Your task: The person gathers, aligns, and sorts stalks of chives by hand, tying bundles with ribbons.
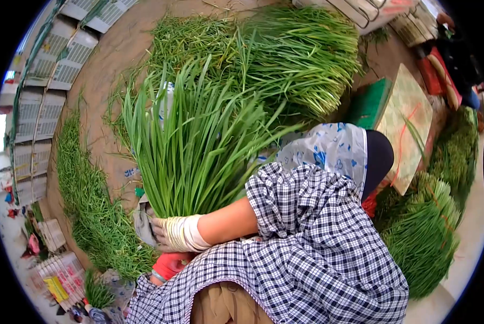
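Note:
A bunch of long, flat-leaved garlic chives (190, 151) fans out away from me, its base gathered at my hands. My right hand (169, 233), in a pale glove with several rubber bands (181, 232) round it, has its fingers closed at the base of the bunch. My left hand (145, 222) is largely hidden; grey glove fabric shows along the left side of the base, and a red cuff (169, 263) shows below my right hand. It appears closed on the same bunch, though its fingers are not clear.
A large pile of chives (307, 59) lies beyond the bunch. Loose green trimmings (93, 200) line the ground at left, near white crates (42, 116). A flat board (407, 129) leans at right, above tied bundles (423, 237). Patterned plastic (328, 143) covers my knee.

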The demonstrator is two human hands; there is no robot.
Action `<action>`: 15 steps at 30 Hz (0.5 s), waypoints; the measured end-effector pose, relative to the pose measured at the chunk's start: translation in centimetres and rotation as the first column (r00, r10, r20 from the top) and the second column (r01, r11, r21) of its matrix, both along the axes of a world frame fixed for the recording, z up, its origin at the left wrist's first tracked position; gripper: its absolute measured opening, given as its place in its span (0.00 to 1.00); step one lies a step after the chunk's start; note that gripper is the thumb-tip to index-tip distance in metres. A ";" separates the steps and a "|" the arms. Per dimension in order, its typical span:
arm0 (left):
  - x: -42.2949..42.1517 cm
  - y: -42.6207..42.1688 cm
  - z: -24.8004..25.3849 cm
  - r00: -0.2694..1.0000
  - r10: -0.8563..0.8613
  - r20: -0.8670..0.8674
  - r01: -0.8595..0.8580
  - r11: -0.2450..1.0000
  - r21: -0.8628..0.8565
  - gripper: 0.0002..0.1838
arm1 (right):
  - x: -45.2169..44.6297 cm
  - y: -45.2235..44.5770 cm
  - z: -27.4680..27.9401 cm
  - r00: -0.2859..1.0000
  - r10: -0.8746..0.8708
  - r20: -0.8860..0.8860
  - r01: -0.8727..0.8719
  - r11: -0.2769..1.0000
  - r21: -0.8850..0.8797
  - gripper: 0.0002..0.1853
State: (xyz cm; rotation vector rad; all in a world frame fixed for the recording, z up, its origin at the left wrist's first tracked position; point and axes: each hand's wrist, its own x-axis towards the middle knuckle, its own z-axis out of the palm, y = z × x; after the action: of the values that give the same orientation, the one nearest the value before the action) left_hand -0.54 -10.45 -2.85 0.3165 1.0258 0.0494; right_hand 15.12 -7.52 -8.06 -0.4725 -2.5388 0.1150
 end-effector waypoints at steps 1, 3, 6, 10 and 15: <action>-0.3 0.0 0.3 1.000 -0.005 -0.007 0.006 1.000 0.015 0.24 | 0.8 0.4 1.1 0.998 0.013 0.069 -0.012 1.000 -0.010 0.19; -0.9 0.4 1.1 1.000 -0.024 -0.013 0.025 0.998 0.052 0.24 | 2.1 0.9 2.9 0.998 -0.009 0.062 0.007 1.000 0.018 0.17; 2.5 3.0 6.7 0.965 -0.253 -0.073 0.263 0.929 0.259 0.25 | 4.8 2.1 5.2 0.983 -0.038 -0.181 0.048 0.998 0.051 0.17; 8.5 3.8 11.6 0.926 0.341 -0.163 -0.200 0.807 0.556 0.38 | 11.4 3.5 10.9 0.897 -0.097 -0.431 0.062 0.994 -0.093 0.25; 12.6 12.4 14.4 0.928 -0.322 -0.187 0.312 0.395 0.864 0.42 | 21.4 3.2 16.6 0.401 -0.253 -0.880 -0.315 0.864 -0.392 0.32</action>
State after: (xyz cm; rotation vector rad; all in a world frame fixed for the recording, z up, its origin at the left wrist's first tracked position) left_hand 12.03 1.99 11.55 1.5058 0.8258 0.2495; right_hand 36.51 -4.34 8.56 -0.3789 -1.3275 0.8522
